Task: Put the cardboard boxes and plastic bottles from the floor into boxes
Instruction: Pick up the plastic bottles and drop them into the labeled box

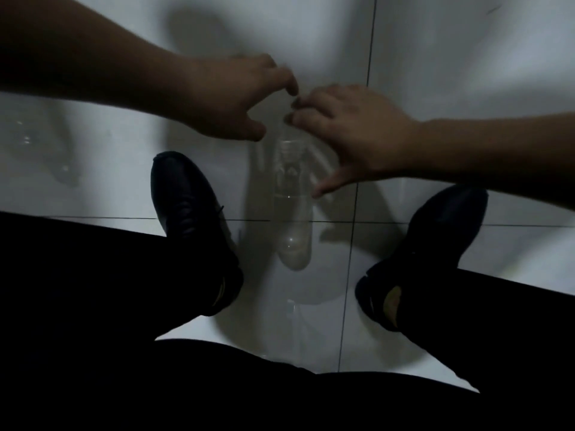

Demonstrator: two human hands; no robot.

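Over tiles (435,57), bottle (292,188), right hand (351,132) seemingly gripping, left hand (230,98) beside.

Clear plastic bottle (292,188), see-through, no label visible, dim and slightly blurred. Stretched lengthwise from between the two sets of fingertips back toward the viewer. Far end right at the fingers (295,112) of the right hand (354,132), just beside the thumb (256,135) of the left hand (230,101), under the arch of the curled left forefinger. Right thumb (322,188) against one flank, touching or nearly so. Rounded, milky near end well clear of all fingers. Faint line across the body level with the right thumb tip; liquid or moulded ridge, impossible to tell. Possibly a second clear bottle (46,150), only faint glints, well apart beyond the left hand's outer side.
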